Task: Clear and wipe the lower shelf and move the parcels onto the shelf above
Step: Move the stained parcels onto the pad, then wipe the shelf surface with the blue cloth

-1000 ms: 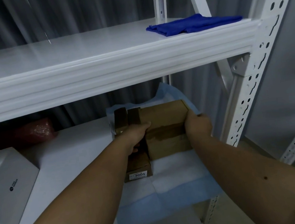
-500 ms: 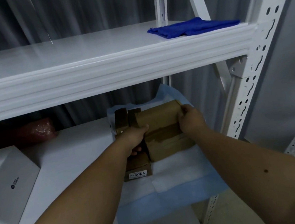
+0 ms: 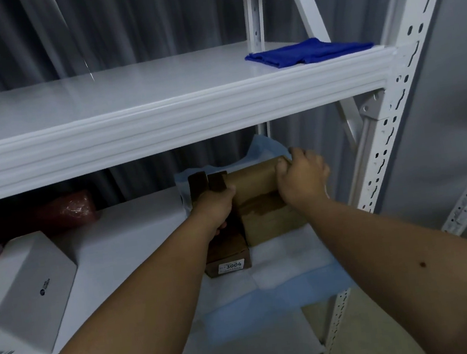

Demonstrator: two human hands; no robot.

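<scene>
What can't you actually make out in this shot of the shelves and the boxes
Head view only:
- Small print on the dark box's label around "3004": too small.
- Left hand fingertips: hidden between the boxes.
- Red wrapped parcel: dim, shadowed by the upper shelf.
- White box logo: too small.

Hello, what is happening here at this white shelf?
A person is gripping a brown cardboard parcel on the lower white metal shelf, the left hand on one side and the right hand on the other. A darker brown box lies beside it. A folded blue cloth waits on the upper shelf.
</scene>
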